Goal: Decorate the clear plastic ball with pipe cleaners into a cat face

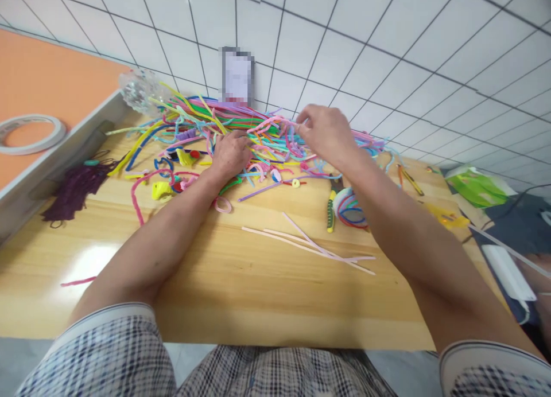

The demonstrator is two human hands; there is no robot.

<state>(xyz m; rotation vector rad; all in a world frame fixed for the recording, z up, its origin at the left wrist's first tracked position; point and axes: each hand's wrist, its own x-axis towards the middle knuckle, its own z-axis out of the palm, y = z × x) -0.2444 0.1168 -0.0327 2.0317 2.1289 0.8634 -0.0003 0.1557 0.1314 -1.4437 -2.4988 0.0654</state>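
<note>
A big heap of coloured pipe cleaners (pixel 258 127) lies at the far side of the wooden table (pixel 258 282). My left hand (pixel 230 153) rests knuckles-up on the heap with its fingers curled down into the strands. My right hand (pixel 325 133) hovers over the heap's right part, fingertips pinched on a pink strand. Several pale pink pipe cleaners (pixel 310 245) lie straight on the bare wood nearer to me.
A dark purple tuft (pixel 75 187) and yellow curled pieces (pixel 161 190) lie at the left. A coil of coloured strands (pixel 350 207) and a green-handled tool (pixel 330 210) sit right of centre. A tape roll (pixel 30 133) rests on the orange surface. A green bag (pixel 477 187) lies far right.
</note>
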